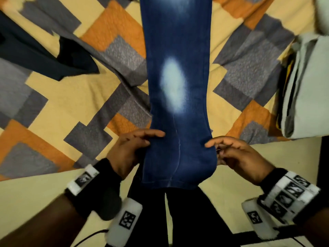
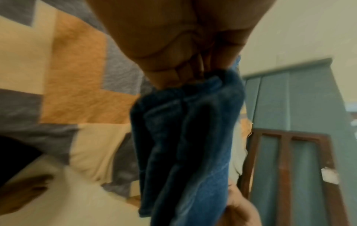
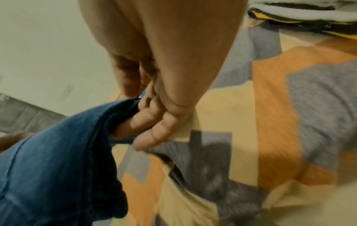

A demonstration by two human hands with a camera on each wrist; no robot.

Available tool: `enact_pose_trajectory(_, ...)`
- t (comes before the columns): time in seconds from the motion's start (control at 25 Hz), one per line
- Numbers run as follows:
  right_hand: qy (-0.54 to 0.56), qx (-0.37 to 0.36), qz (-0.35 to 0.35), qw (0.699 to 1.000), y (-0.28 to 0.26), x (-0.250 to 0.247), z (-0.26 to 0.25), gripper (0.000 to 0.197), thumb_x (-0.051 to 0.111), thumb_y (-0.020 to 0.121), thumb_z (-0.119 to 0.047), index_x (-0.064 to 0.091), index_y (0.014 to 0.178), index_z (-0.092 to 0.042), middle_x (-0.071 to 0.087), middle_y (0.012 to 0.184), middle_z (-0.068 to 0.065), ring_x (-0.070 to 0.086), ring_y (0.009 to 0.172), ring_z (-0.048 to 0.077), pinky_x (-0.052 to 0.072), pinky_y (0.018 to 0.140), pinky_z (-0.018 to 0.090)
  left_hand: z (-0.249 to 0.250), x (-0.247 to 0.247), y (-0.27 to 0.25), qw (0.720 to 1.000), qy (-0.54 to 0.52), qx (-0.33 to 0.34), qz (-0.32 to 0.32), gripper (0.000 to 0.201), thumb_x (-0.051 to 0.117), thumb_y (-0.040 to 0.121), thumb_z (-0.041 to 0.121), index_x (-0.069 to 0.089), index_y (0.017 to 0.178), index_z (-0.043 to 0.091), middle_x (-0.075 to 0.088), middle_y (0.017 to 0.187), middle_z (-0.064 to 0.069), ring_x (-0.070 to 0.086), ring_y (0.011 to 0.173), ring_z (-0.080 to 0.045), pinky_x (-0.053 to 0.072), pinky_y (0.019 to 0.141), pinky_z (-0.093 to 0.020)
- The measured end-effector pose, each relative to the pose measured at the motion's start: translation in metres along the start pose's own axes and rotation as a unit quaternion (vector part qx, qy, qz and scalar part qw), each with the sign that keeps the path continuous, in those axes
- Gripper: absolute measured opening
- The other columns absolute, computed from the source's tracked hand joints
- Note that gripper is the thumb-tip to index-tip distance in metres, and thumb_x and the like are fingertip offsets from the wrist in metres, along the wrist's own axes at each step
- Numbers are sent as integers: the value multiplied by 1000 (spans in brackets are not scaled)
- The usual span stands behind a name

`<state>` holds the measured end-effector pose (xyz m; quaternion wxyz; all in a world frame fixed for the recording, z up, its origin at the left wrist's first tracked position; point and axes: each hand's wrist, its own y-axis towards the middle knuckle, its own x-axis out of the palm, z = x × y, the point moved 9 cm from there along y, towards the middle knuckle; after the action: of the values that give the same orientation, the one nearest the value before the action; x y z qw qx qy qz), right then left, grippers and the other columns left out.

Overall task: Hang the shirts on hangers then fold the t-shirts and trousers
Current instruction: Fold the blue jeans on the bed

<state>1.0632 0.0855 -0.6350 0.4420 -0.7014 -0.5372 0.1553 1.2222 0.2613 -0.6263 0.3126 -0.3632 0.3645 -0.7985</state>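
A pair of blue jeans point(image 1: 178, 86) with pale faded patches lies lengthwise down the middle of the patterned bedspread point(image 1: 67, 107), its near end hanging over the bed's edge. My left hand point(image 1: 153, 138) pinches the jeans' left edge near that end; in the left wrist view its fingers point(image 2: 185, 68) curl round bunched denim point(image 2: 185, 137). My right hand point(image 1: 211, 147) holds the right edge at the same height. In the right wrist view its fingers point(image 3: 142, 120) slip under the denim point(image 3: 58, 160) with the thumb above.
A dark navy garment point(image 1: 35, 56) lies on the bed at the left. A stack of folded clothes point(image 1: 302, 86) sits at the right edge, also seen as a stack point(image 3: 299, 15) in the right wrist view. A wooden frame point(image 2: 286, 168) stands beyond the bed.
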Motion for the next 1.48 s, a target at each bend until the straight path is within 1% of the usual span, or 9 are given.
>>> enact_pose_trajectory(0.24, 1, -91, 60, 994, 69, -38, -111, 8, 67, 77, -12, 62, 84, -11, 63, 81, -17, 61, 78, 0, 48, 75, 14, 120, 38, 47, 975, 124, 153, -99, 43, 70, 74, -8, 73, 101, 25, 73, 82, 7, 68, 86, -7, 55, 70, -21)
enact_pose_trajectory(0.36, 74, -158, 136, 975, 124, -65, -179, 33, 54, 74, 5, 44, 58, -23, 49, 58, -16, 48, 53, -5, 41, 56, 9, 189, 33, 99, 954, 175, 240, 29, 25, 66, 78, -3, 75, 76, 20, 70, 66, 15, 62, 63, 2, 50, 59, -13)
enact_pose_trajectory(0.48, 15, -178, 185, 967, 197, -86, -223, 12, 58, 92, -10, 61, 86, -19, 65, 76, -17, 58, 74, -12, 45, 73, 8, 232, -16, 179, 932, 192, 207, 228, 4, 60, 92, 12, 61, 88, 10, 59, 52, 7, 47, 40, -8, 39, 39, -21)
enact_pose_trajectory(0.6, -37, -93, 201, 974, 246, -107, -205, 52, 71, 76, -56, 64, 104, -13, 70, 95, 0, 64, 87, 13, 54, 80, 36, 178, -47, 229, 928, 257, 52, 264, 35, 73, 81, 34, 54, 101, 14, 59, 78, -11, 50, 53, -20, 44, 45, -23)
enact_pose_trajectory(0.76, 11, 17, 144, 989, 208, -99, -126, 17, 60, 93, -15, 61, 109, -9, 70, 107, 8, 67, 94, 20, 56, 75, 27, 95, -35, 190, 922, 309, 24, 233, 47, 84, 68, 30, 50, 100, 21, 60, 90, -3, 59, 84, -24, 51, 78, -36)
enact_pose_trajectory(0.92, -39, 45, 64, 996, 171, -92, -66, 34, 55, 90, 8, 56, 121, -6, 69, 111, 7, 66, 102, 18, 54, 81, 22, 67, -37, 165, 872, 413, 45, 257, 48, 80, 73, 33, 58, 113, 19, 56, 108, 1, 53, 100, -19, 45, 90, -36)
enact_pose_trajectory(1.04, -66, 23, 42, 997, 173, -83, -69, 37, 54, 89, 12, 56, 119, -9, 69, 106, -2, 67, 92, 0, 50, 72, 13, 70, -38, 154, 844, 434, 69, 306, 37, 79, 72, 34, 63, 101, 19, 55, 106, 0, 51, 101, -26, 44, 89, -40)
enact_pose_trajectory(1.28, -126, 36, 31, 991, 138, -88, -60, 25, 70, 79, 7, 69, 97, -11, 74, 94, -2, 70, 87, 8, 53, 73, 19, 51, -15, 118, 918, 310, 68, 237, 28, 75, 77, 12, 59, 96, 24, 61, 102, 9, 57, 85, -8, 41, 68, -7)
enact_pose_trajectory(1.48, -153, 98, 100, 978, 98, -104, -3, 25, 78, 72, -1, 69, 94, -7, 73, 86, -4, 68, 79, 6, 51, 68, 21, 8, 1, 104, 881, 452, 37, 140, 23, 74, 78, 14, 62, 98, 14, 57, 79, 14, 52, 70, -2, 37, 65, -3)
